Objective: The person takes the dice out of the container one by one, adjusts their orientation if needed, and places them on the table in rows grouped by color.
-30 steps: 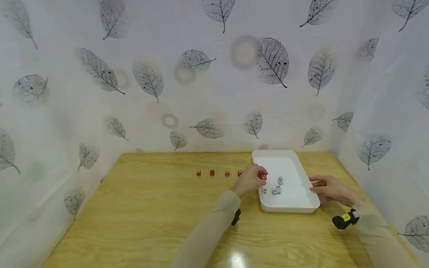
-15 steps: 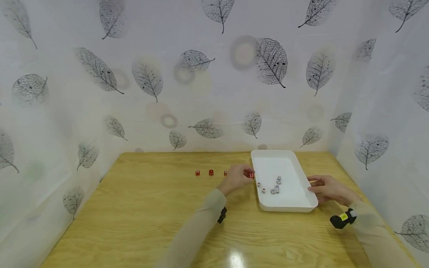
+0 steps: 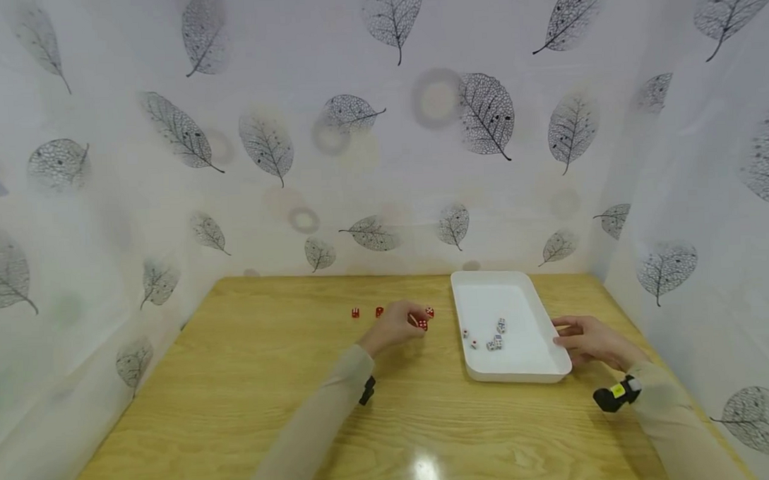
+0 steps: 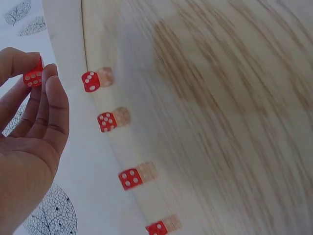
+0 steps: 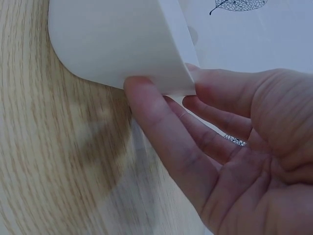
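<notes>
My left hand (image 3: 390, 326) pinches a red die (image 3: 423, 325) between thumb and fingertips, close to a row of red dice on the table. In the left wrist view the pinched die (image 4: 33, 77) shows white pips, apart from the spaced row with its nearest red die (image 4: 90, 82). From the head, one row die (image 3: 429, 312) shows just behind the held one, and part of the row is hidden by the hand. My right hand (image 3: 588, 340) holds the right side of a white tray (image 3: 519, 375), thumb at the rim and a finger (image 5: 151, 107) against its outer wall.
Several white dice (image 3: 498, 342) lie inside the tray, mostly towards its near left part. Two red dice, including the leftmost die (image 3: 355, 313), sit left of the left hand. Leaf-patterned curtain (image 3: 369, 163) encloses the wooden table (image 3: 249, 372) at the back and sides.
My left hand has moved left with the red die, from over the tray's left edge to the row on the table. My right hand stays at the tray's side.
</notes>
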The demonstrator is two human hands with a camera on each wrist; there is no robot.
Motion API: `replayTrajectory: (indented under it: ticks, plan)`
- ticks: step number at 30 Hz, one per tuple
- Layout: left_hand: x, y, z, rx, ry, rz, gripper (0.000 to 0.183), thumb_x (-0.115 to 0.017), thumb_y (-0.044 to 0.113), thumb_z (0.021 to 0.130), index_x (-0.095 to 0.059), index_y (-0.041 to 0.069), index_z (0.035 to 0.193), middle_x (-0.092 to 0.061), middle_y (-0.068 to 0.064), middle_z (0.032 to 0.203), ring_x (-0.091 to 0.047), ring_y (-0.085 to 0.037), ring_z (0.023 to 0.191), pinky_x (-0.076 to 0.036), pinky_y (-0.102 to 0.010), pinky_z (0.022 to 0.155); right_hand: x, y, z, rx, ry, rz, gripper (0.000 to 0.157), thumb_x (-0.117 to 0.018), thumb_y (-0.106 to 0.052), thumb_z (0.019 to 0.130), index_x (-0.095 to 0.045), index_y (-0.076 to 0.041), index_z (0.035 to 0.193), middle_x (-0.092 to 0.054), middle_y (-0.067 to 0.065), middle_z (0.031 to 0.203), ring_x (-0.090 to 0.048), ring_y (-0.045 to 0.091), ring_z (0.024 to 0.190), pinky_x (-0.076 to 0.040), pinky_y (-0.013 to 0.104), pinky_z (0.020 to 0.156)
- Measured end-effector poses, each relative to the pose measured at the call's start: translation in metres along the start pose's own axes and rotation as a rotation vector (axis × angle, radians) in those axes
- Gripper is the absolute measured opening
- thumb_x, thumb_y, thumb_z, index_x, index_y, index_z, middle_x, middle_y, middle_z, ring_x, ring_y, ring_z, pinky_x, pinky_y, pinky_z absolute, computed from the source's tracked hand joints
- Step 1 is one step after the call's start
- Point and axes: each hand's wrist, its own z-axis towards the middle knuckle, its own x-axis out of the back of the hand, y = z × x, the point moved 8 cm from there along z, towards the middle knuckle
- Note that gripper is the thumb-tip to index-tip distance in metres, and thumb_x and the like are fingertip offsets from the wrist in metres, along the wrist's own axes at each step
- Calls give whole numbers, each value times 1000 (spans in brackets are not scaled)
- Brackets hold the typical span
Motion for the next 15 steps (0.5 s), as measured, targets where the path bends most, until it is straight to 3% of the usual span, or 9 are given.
replayTrajectory:
  ticks: [5, 11, 15]
  plan:
    - [12, -13, -8, 17, -11, 34, 27, -71, 3, 82, -70, 0, 109, -68, -2, 95, -61, -12, 82, -53, -25, 70, 0, -3, -1, 45, -10, -22, 69, -58, -18, 99, -21, 10, 150, -38, 41, 140, -68, 24, 98, -60, 39, 75]
    - [28, -34, -20, 41, -58, 27, 26, -73, 2, 80, -69, -1, 105, -67, -5, 93, -62, -15, 81, -55, -27, 67, 1, -4, -1, 41, -9, -21, 71, -60, -20, 98, -21, 10, 150, -40, 41, 139, -68, 23, 96, -60, 39, 75]
    - [37, -45, -28, 61, -76, 86, 25, -74, 4, 79, -70, 1, 103, -68, -4, 93, -63, -13, 81, -55, -26, 68, 0, -4, -2, 38, -18, -32, 72, -59, -19, 98, -20, 11, 150, -40, 41, 139, -67, 23, 97, -60, 39, 74]
